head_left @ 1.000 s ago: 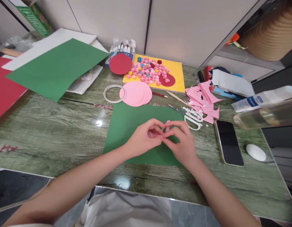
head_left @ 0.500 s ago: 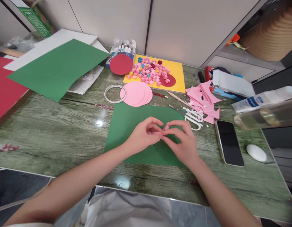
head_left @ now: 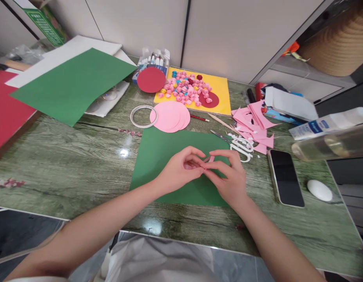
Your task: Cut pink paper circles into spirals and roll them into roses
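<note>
My left hand (head_left: 183, 166) and my right hand (head_left: 228, 174) meet fingertip to fingertip over a green paper sheet (head_left: 166, 149). Both are closed in a pinch on a pink paper strip (head_left: 211, 159); a short end of it shows between the fingers, and the rest is hidden. Beyond the sheet lie overlapping pink paper circles (head_left: 171, 115), with a roll of tape (head_left: 131, 117) at their left edge. White-handled scissors (head_left: 242, 148) rest at the sheet's upper right corner, beside pink paper scraps (head_left: 258, 125).
Many small pink rolled paper pieces (head_left: 181, 88) cover a yellow sheet (head_left: 222, 86) at the back. On the right are a phone (head_left: 286, 178), a white egg-shaped object (head_left: 319, 190) and a clear bottle (head_left: 331, 143). Large green paper (head_left: 72, 84) lies at the left.
Both hands have shifted very slightly to the right, still pinching the pink paper. The strip's visible end sits at a different angle between the fingers.
</note>
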Demonstrator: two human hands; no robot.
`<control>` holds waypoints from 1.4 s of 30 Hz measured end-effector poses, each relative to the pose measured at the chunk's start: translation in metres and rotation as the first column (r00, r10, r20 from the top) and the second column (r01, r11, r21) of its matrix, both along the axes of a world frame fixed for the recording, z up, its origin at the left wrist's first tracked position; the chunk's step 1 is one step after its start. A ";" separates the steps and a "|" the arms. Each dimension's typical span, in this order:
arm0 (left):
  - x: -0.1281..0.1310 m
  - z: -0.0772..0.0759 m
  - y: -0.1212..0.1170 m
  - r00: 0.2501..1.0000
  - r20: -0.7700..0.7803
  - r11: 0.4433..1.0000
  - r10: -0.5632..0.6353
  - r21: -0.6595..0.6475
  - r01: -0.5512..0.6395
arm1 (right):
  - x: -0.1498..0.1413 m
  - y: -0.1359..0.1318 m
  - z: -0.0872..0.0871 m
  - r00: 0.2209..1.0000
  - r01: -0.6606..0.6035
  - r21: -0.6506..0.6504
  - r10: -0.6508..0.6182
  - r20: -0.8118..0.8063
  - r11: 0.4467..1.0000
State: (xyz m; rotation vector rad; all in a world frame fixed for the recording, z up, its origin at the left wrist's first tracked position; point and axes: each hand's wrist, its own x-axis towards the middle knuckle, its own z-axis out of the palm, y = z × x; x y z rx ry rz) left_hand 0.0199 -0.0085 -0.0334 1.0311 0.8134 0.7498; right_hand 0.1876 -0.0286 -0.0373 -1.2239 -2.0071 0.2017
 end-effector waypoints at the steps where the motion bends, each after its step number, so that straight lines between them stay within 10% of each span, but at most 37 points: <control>1: 0.000 0.000 0.000 1.000 0.000 1.000 -0.004 0.006 0.004 | 0.000 0.000 0.000 1.000 0.004 -0.006 -0.004 -0.002 1.000; 42: 0.002 -0.001 -0.003 1.000 -0.013 1.000 -0.012 -0.005 0.012 | -0.001 -0.002 -0.001 1.000 -0.008 -0.068 0.008 -0.008 0.998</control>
